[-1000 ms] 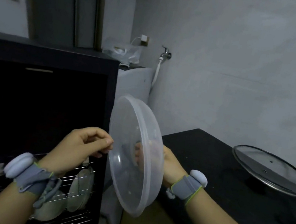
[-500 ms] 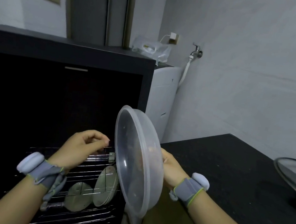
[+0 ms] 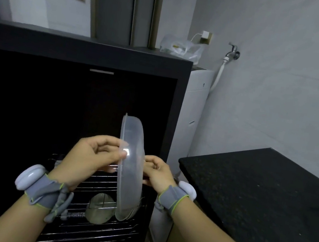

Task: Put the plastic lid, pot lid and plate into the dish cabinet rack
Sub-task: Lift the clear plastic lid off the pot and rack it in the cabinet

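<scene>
Plastic lid (image 3: 129,168) stands on edge between both hands, left hand (image 3: 91,156) pinching its rim, right hand (image 3: 159,174) gripping its domed side, over the rack (image 3: 96,233).

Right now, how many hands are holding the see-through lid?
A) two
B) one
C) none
A: the left hand pinches the plastic lid at its rim, and the right hand grips it from the other side.
</scene>
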Tool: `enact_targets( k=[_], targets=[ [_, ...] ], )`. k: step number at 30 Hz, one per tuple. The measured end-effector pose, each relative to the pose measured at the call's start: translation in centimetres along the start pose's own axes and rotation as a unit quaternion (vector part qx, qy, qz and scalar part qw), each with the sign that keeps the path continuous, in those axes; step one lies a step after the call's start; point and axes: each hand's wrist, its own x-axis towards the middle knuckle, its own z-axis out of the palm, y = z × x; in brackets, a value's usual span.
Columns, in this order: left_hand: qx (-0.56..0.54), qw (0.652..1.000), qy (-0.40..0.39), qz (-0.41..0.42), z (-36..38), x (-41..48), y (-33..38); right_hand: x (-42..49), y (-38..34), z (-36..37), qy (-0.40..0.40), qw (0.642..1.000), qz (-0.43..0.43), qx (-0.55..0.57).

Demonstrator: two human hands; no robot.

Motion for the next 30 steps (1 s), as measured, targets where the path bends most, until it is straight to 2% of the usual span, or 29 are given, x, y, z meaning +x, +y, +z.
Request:
enact_targets(
  k=[3,7,14,18,25,30],
  targets=[
    [0.019,0.999,-0.017,-0.043,-1.5,0.0,-0.2,0.8,0.1,1.5,0.026,1.0,0.004,0.005],
    [-0.01,0.997,0.043,-0.055,-2.4,0.5,-1.5,1.9,0.3,2.5,0.062,0.998,0.017,-0.019],
    [0.034,0.996,0.057,-0.063,-1.9,2.8,-3.3,2.4,-0.2,1.7,0.024,0.992,0.041,-0.114],
    [0.065,0.994,0.05,-0.07,-1.6,4.9,-4.9,1.4,0.0,0.2,0.006,0.991,0.038,-0.126],
    [0.051,0.994,0.053,-0.078,0.0,8.2,-7.9,-0.3,-0.7,-4.2,-0.03,0.992,0.075,-0.094],
    [0.073,0.993,0.049,-0.076,1.3,10.0,-10.2,0.1,-1.3,-6.2,0.043,0.997,0.051,-0.026]
  ],
)
